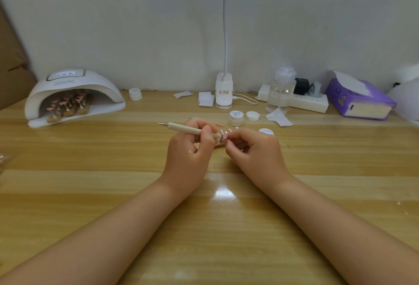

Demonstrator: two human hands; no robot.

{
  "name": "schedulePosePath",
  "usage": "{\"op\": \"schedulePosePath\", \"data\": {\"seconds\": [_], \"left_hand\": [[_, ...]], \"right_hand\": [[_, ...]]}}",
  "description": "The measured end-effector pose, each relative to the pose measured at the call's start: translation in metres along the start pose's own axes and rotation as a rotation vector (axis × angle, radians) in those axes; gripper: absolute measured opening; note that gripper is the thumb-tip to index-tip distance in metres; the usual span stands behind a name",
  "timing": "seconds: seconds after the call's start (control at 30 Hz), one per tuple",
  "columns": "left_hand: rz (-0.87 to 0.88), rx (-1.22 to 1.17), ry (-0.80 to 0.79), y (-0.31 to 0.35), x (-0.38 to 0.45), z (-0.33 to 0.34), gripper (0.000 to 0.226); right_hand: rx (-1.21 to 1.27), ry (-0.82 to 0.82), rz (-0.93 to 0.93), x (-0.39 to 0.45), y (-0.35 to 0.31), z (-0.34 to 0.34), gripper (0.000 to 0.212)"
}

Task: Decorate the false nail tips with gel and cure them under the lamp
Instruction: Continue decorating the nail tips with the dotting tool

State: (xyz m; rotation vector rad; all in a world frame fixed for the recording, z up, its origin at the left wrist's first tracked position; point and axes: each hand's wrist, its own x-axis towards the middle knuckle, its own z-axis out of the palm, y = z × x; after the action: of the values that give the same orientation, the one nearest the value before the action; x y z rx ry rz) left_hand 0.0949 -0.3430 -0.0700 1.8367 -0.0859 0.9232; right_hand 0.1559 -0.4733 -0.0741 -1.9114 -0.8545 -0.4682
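At far left on the bench, against the wall, a white curing lamp with its display lit and its mouth facing the viewer; inside, wooden holders with pink nail tips, long axes running back into the dome. Just right of the lamp, a small white jar, lid on. Mid-bench, the left hand, fingers curled round a wooden-handled dotting tool; long axis close to level, metal point aimed left and slightly away, the other end meeting the right hand. Touching fingertip to fingertip, the right hand, pinching a small false nail tip spotted with pale dots; too small to read which way the tip points. Behind the hands, a lamp base with a white neck rising out of view, white paper squares beside it. Right of the hands, a lidded gel pot, a loose cap and an open pot, a single pink tip lying flat near them. Further right, a clear pump bottle, a power strip, then a purple tissue box at the edge.
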Motion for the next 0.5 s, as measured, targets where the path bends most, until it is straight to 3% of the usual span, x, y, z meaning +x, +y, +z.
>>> {"op": "schedulePosePath", "data": {"seconds": [0.5], "left_hand": [[-0.008, 0.027, 0.010, 0.0014, 0.0005, -0.0006, 0.018]], "right_hand": [[-0.014, 0.006, -0.017, -0.0001, 0.0004, 0.0002, 0.009]]}}
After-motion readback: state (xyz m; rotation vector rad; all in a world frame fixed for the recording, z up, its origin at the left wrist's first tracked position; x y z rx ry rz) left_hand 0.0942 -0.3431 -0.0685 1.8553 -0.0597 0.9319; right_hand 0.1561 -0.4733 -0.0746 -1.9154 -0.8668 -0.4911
